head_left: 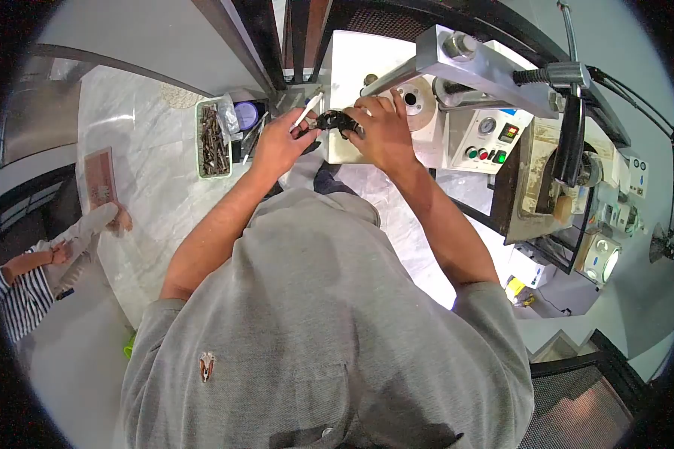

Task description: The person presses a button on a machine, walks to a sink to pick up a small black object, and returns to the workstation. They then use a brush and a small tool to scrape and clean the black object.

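Between my two hands, in front of my chest, is a small dark black object with an uneven outline (334, 120); its exact kind I cannot make out. My left hand (280, 144) is closed on its left end. A slim white pen-like stick (307, 110) also sticks up from the left fingers. My right hand (386, 136) curls over the right end of the dark object, fingers bent and partly hiding it. Just beyond the right fingers is a round metal disc with a dark centre (414, 99), on a white machine top (348, 153).
A metal arm (502, 71) with a black handle (570, 138) overhangs the right side, above a control panel (485, 142). Left of my hands are a green tray of brown sticks (215, 142) and a purple-lidded jar (246, 114). Another person's hand (120, 218) rests far left.
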`<action>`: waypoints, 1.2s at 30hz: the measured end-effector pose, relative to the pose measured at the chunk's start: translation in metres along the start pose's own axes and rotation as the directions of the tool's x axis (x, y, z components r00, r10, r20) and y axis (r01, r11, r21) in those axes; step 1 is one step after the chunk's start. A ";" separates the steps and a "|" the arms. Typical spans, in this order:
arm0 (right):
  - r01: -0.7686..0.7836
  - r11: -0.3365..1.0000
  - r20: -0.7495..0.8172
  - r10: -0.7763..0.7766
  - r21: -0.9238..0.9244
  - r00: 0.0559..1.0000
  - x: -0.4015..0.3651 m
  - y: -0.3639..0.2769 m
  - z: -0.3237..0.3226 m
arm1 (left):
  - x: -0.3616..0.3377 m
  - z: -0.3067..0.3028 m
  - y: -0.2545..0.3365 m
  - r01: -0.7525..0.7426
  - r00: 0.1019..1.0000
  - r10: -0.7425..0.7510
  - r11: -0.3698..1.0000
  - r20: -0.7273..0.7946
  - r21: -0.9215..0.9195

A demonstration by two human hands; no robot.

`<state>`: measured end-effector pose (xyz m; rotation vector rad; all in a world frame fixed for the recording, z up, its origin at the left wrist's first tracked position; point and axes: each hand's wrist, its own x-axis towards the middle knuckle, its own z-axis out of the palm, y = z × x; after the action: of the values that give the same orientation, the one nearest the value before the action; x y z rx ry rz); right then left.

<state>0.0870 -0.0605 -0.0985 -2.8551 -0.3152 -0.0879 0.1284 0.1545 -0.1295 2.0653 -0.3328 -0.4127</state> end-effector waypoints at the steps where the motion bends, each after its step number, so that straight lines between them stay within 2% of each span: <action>1: 0.012 1.000 -0.015 -0.012 0.008 1.000 0.000 0.001 0.001 | 0.000 0.000 0.002 0.003 1.000 -0.003 1.000 0.002 -0.005; 4: -0.005 1.000 0.036 0.004 0.025 0.999 0.003 0.002 0.001 | 0.001 0.000 0.003 0.014 1.000 -0.014 1.000 0.012 -0.008; 12: 0.025 1.000 0.003 -0.025 0.015 1.000 0.003 0.006 0.005 | 0.004 -0.002 0.003 0.027 0.999 -0.027 1.000 0.043 0.005; 14: 0.032 0.999 -0.005 -0.032 0.017 0.999 0.000 0.006 0.004 | 0.003 -0.002 0.005 -0.024 0.999 0.023 0.999 0.040 0.033; 17: 0.011 0.999 -0.092 -0.008 0.032 0.996 -0.012 0.011 0.002 | 0.000 -0.001 0.016 -0.063 0.995 0.060 0.997 0.079 0.043; 20: -0.091 0.994 -0.287 0.102 0.052 0.953 -0.028 0.026 -0.004 | 0.005 0.015 0.023 -0.102 0.987 0.105 0.994 0.123 -0.035; 21: -0.095 0.994 -0.288 0.104 0.047 0.952 -0.033 0.034 -0.006 | 0.007 0.022 0.026 -0.131 0.978 0.141 0.989 0.155 -0.070; 23: -0.240 0.968 -0.341 0.202 -0.075 0.918 -0.039 0.050 -0.009 | 0.013 0.034 0.051 -0.104 0.973 0.113 0.993 0.202 -0.055; 25: -0.272 0.956 -0.344 0.220 -0.111 0.913 -0.039 0.065 -0.009 | 0.023 0.063 0.046 -0.229 0.966 0.245 0.959 0.078 -0.169; 26: -0.324 0.937 -0.270 0.280 -0.133 0.921 -0.036 0.075 -0.006 | 0.025 0.068 0.051 -0.215 0.966 0.229 0.970 0.122 -0.117; 28: -0.425 0.890 -0.089 0.416 -0.164 0.905 -0.029 0.083 -0.010 | 0.028 0.079 0.057 -0.215 0.968 0.226 0.971 0.113 -0.102; 32: -0.406 0.901 -0.154 0.385 -0.149 0.910 -0.019 0.086 -0.012 | 0.035 0.088 0.053 -0.248 0.963 0.253 0.967 0.091 -0.063; 34: -0.354 0.918 -0.238 0.309 -0.176 0.921 -0.018 0.093 -0.007 | 0.038 0.089 0.053 -0.250 0.964 0.254 0.966 0.073 -0.064; 36: -0.319 0.937 -0.253 0.277 -0.144 0.927 -0.018 0.098 -0.008 | 0.041 0.086 0.055 -0.197 0.975 0.200 0.979 0.094 -0.049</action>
<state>0.0906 -0.1588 -0.1176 -2.9941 0.1874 -0.4015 0.1260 0.0446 -0.1287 1.9548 -0.5806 -0.3965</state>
